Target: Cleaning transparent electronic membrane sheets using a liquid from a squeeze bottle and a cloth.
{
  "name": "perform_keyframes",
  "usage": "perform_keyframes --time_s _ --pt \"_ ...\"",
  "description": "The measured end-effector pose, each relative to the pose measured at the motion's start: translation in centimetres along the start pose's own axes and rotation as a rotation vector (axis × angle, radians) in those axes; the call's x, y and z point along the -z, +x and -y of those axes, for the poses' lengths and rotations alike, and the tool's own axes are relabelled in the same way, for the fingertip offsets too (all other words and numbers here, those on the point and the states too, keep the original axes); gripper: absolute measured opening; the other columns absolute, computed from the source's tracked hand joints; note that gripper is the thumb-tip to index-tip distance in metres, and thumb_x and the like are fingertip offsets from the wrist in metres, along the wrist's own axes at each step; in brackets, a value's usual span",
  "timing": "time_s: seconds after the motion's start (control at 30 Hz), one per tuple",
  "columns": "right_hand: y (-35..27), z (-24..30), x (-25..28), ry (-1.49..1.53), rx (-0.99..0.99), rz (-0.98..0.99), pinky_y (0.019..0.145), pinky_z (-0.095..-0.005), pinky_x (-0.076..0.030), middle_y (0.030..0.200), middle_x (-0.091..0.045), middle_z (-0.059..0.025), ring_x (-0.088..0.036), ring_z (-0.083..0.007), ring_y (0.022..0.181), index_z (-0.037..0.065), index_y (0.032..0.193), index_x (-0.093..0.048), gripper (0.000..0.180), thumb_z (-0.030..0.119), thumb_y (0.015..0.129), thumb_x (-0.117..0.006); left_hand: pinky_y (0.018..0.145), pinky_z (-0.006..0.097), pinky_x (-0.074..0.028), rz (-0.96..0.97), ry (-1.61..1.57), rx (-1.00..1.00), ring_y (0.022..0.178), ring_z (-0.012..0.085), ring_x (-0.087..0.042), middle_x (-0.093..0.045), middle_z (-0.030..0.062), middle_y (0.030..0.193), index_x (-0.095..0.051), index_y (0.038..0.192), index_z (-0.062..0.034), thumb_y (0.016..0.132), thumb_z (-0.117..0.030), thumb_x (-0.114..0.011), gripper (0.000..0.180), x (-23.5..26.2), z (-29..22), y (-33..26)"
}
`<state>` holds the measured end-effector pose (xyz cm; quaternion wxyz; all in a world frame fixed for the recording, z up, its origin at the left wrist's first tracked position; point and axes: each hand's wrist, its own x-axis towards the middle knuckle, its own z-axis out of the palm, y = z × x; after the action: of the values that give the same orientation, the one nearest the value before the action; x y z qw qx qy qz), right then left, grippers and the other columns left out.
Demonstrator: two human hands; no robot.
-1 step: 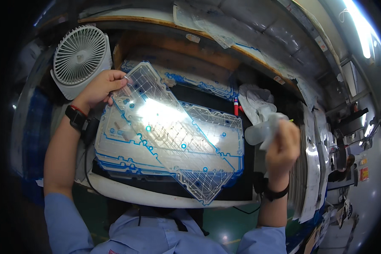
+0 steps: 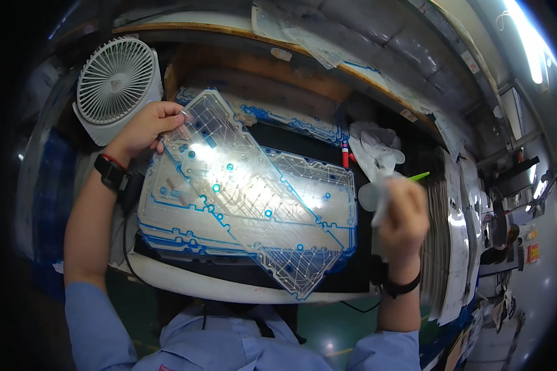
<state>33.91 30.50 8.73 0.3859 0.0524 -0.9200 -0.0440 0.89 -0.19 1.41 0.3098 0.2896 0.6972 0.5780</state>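
Observation:
My left hand (image 2: 159, 125) pinches the upper left corner of a clear plastic circuit sheet (image 2: 247, 185), printed with fine traces and blue edging. That sheet lies tilted across a stack of similar sheets (image 2: 167, 226), its lower corner reaching over the front of the stack. Light glares off its upper part. My right hand (image 2: 405, 216), blurred by motion, is closed on a white wipe (image 2: 382, 201) to the right of the stack. Behind the wipe is a translucent bottle (image 2: 367, 196), partly hidden.
A white fan (image 2: 117, 83) stands at the far left. More blue-edged sheets (image 2: 291, 123) lie at the back under a shelf. A red marker (image 2: 345, 156) and a crumpled plastic bag (image 2: 377, 148) are behind the bottle. Stacked pale sheets (image 2: 436, 235) stand at right.
My right hand has moved slightly left and nearer to me with the wipe, uncovering a green tip behind it. My left hand and the tilted sheet stay put.

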Motion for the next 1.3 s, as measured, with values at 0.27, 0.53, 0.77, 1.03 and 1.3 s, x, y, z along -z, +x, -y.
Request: perform_keyframes --time_s 0.27,0.53,0.77,1.03,1.3 --pt "-0.1 5.6 -2.2 0.193 0.125 0.615 0.065 -0.0302 -0.05 0.092 -0.055 -0.0072 -0.057 -0.0204 0.082 0.002 0.107 -0.063 0.032 0.008 0.075 -0.06 0.037 0.013 -0.033 -0.009 -0.024 -0.042 0.042 -0.0019 -0.044 -0.067 0.0011 0.077 -0.064 0.103 -0.0013 0.095 -0.019 -0.053 0.022 0.3 0.4 0.3" --pt "0.4 6.7 -5.8 0.24 0.127 0.563 0.064 -0.0315 -0.05 0.091 -0.052 -0.0088 -0.056 -0.0214 0.081 -0.004 0.099 -0.062 0.022 0.008 0.081 -0.058 0.037 0.013 -0.033 0.031 -0.023 -0.015 0.042 -0.0015 -0.044 -0.065 0.0014 0.074 -0.063 0.104 -0.0004 0.094 -0.019 -0.054 0.023 0.3 0.6 0.7" --pt "0.4 6.5 -7.0 0.251 0.103 0.547 0.064 -0.0326 -0.051 0.093 -0.052 -0.0099 -0.055 -0.0232 0.083 -0.006 0.101 -0.061 0.023 0.007 0.083 -0.056 0.037 0.013 -0.033 0.001 -0.048 -0.002 0.042 -0.0013 -0.044 -0.065 0.0004 0.072 -0.062 0.103 -0.0007 0.094 -0.019 -0.052 0.022 0.3 0.8 0.3" --pt "-0.1 6.3 -5.5 0.207 0.083 0.639 0.064 -0.0319 -0.052 0.093 -0.052 -0.0093 -0.055 -0.0226 0.083 -0.006 0.102 -0.061 0.023 0.006 0.082 -0.056 0.036 0.013 -0.032 -0.001 -0.087 0.005 0.041 -0.0015 -0.044 -0.064 -0.0002 0.072 -0.062 0.102 -0.0012 0.094 -0.017 -0.051 0.021 -0.3 0.4 0.4" --pt "-0.9 6.4 -4.7 0.253 0.103 0.595 0.062 -0.0323 -0.051 0.097 -0.052 -0.0074 -0.054 -0.022 0.085 -0.003 0.103 -0.062 0.024 0.008 0.083 -0.056 0.036 0.013 -0.031 -0.003 -0.076 0.022 0.041 -0.0018 -0.043 -0.064 -0.0008 0.073 -0.062 0.101 -0.002 0.095 -0.018 -0.052 0.02 0.1 0.7 0.3"
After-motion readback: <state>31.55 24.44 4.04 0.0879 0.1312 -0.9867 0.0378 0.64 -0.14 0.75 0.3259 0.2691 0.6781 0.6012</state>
